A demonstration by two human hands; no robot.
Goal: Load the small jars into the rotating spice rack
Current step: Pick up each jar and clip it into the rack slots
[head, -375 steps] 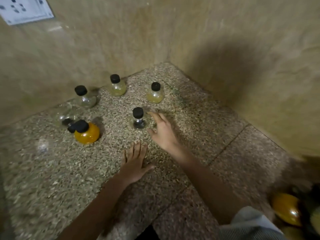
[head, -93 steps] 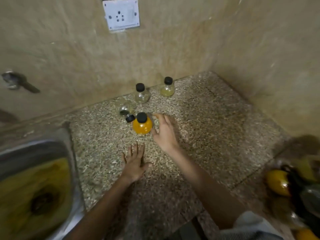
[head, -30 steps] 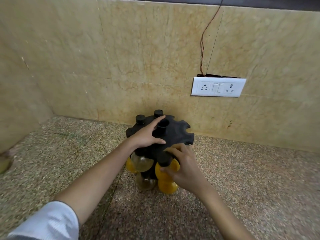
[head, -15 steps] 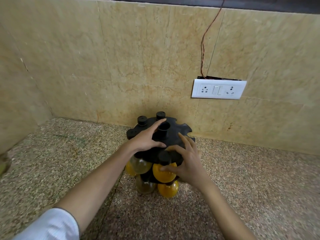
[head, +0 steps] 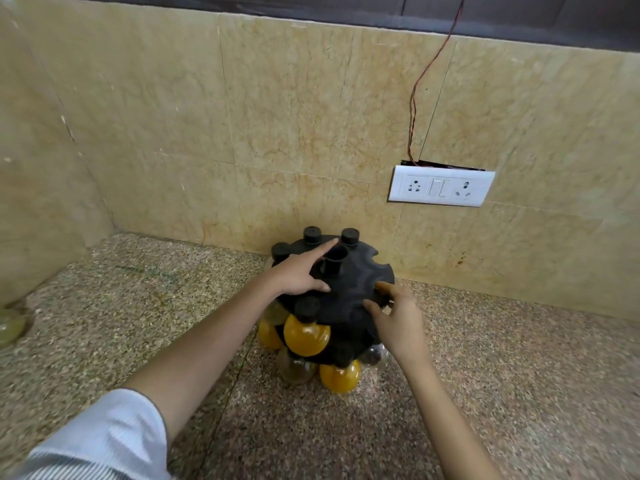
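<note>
The black rotating spice rack (head: 356,289) stands on the granite counter against the back wall. Small round jars with black caps hang in its slots. An orange jar (head: 306,334) hangs in the front slot of the upper tier, and another orange jar (head: 340,375) hangs lower down. My left hand (head: 298,275) lies flat on the rack's top disc, fingers spread, index finger by the centre post. My right hand (head: 398,317) touches the disc's right front edge with open fingers and holds no jar.
A white switch and socket plate (head: 440,186) sits on the tiled wall behind the rack, with a thin wire running up from it. A pale jar (head: 10,329) stands at the far left edge of the counter (head: 519,375), near the side wall.
My right hand has come off the orange jar in the front slot and moved right to the disc's edge. That jar has shifted left, so the disc has turned. My left hand stays on top.
</note>
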